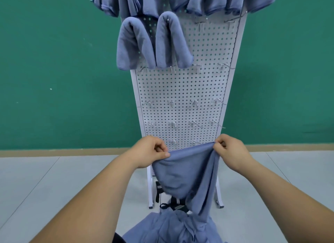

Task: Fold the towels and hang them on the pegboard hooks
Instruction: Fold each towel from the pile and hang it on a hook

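The left hand [151,150] pinches one top corner of a blue towel [182,172] before the pegboard [182,90]; the right hand [228,148] pinches the other. Its tail trails into the pile [173,228] below and may snag, skewing the fold.

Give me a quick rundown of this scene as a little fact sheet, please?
activity: person holds up a blue towel before the pegboard
left hand: pinches the towel's top left corner
right hand: pinches the top right corner
pile: more blue cloth bunched below the arms
hung: two folded towels in the second row, top-row towels above
bare hooks: many, lower down
backdrop: green wall, grey floor
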`<action>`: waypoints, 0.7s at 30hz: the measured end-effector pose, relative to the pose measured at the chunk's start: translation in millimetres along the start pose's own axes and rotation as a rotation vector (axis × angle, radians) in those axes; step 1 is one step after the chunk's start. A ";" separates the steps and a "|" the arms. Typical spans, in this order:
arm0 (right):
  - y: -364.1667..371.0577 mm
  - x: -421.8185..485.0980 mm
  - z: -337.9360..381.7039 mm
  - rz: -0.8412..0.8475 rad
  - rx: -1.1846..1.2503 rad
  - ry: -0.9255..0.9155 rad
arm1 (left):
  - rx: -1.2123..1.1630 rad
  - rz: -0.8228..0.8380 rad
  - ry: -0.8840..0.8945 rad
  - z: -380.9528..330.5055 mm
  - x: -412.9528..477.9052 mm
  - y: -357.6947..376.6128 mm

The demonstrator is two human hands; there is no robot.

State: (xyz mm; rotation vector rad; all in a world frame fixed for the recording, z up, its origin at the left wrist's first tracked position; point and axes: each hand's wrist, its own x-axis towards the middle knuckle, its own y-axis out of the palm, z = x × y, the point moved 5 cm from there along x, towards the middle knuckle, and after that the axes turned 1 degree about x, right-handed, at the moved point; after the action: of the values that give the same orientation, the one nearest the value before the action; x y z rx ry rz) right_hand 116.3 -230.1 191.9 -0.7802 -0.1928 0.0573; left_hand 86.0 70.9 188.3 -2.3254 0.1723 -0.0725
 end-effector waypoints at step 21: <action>8.4 -10.5 28.9 0.075 0.085 -0.192 | 0.063 -0.177 0.137 -51.2 -9.6 21.2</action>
State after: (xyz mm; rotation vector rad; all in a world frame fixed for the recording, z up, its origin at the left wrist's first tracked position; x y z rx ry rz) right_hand 100.6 -205.4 204.5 -0.6973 -0.3407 0.2103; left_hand 68.9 21.1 208.2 -2.2689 0.0317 -0.3211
